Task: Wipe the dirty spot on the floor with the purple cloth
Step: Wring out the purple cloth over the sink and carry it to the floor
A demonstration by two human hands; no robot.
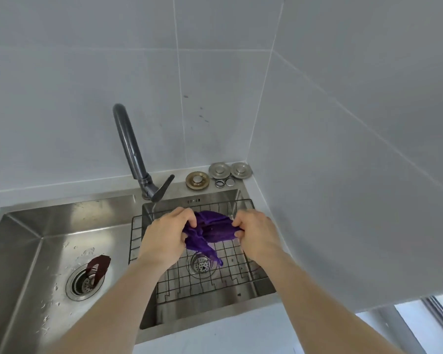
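Purple cloth (pixel 210 232): centre of the frame, bunched and stretched between both hands above the right basin; one twisted tail hanging down toward the drain strainer (pixel 201 263).
Left hand (pixel 168 236): grip closed on the cloth's left end, fingers curled over the fabric, forearm entering from lower left.
Right hand (pixel 256 232): grip closed on the cloth's right end — thumb and fingers pinching the edge; forearm entering from lower right.
Wire rack (pixel 215 279): dark grid seated inside the right basin, beneath the cloth, drain visible through it.
Sink (pixel 62 210): stainless steel, two basins; left basin flecked with small white specks.
Left drain (pixel 83 281): lower left of the frame, partly overlapped by a dark reddish-brown piece (pixel 99 265) lying at its rim — material not discernible.
Faucet (pixel 131 146): dark grey, curved, standing at the back between the basins, lever angled to the right.
Tabletop corner (pixel 252 186): upper right of the sink, carrying three round metal drain covers (pixel 219 170) and two small rings (pixel 225 183), close together.
Walls (pixel 87 72): pale grey tile, a few dark marks right of the faucet.
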